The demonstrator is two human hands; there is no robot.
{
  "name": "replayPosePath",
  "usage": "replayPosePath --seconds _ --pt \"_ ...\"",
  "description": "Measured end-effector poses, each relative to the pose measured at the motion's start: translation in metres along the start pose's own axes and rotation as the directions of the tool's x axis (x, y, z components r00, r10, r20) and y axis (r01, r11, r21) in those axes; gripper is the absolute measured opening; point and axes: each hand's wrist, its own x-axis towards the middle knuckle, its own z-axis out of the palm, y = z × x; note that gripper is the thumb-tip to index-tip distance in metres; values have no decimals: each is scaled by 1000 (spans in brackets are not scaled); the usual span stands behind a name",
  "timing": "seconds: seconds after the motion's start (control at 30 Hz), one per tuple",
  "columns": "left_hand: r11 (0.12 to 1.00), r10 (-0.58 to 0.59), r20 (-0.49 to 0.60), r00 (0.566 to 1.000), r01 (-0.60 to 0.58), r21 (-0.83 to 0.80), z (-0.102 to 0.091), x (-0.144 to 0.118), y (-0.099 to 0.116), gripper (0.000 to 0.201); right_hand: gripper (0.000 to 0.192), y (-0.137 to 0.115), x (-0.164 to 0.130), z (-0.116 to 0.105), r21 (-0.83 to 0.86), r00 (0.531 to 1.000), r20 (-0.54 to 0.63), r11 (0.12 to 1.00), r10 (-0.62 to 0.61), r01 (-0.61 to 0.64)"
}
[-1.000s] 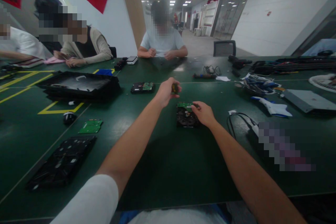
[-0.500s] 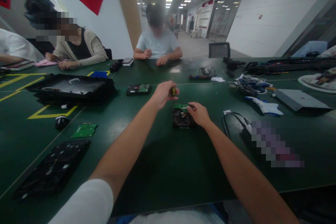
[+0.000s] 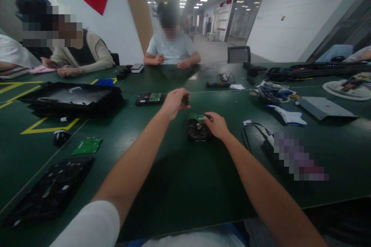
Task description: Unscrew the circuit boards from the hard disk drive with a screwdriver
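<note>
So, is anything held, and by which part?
Left hand holds a tool by its handle. Right hand touches the drive at its right edge; hold unclear.

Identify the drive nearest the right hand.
The middle drive: the right hand is at its right edge. The back drive and lower-left drive lie farther left, away from that hand.

You have one left hand [image 3: 174, 104] and one right hand [image 3: 216, 125]. On one surface [image 3: 185, 189], count three black drives [image 3: 198, 131], two bearing green circuit boards [image 3: 196, 117], plus one loose green board [image 3: 87, 145], one grey metal box [image 3: 324, 106] and one round white grille [image 3: 342, 92]; you face at least three other people [image 3: 172, 48].
</note>
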Motion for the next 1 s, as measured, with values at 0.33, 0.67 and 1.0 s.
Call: replayPosePath --seconds 0.33,0.67,1.0 --pt "1000 25 -74 997 -24 14 5 -2 0 15 37 0 0 0 -4 1000 15 1000 7 -7" --pt "996 30 -49 998 -25 90 4 -3 1 23 39 4 1 2 9 1000 16 1000 7 -7" --pt "1000 -3 -67 998 3 4 8 -4 -1 18 38 1 1 1 8 1000 11 1000 10 -10"
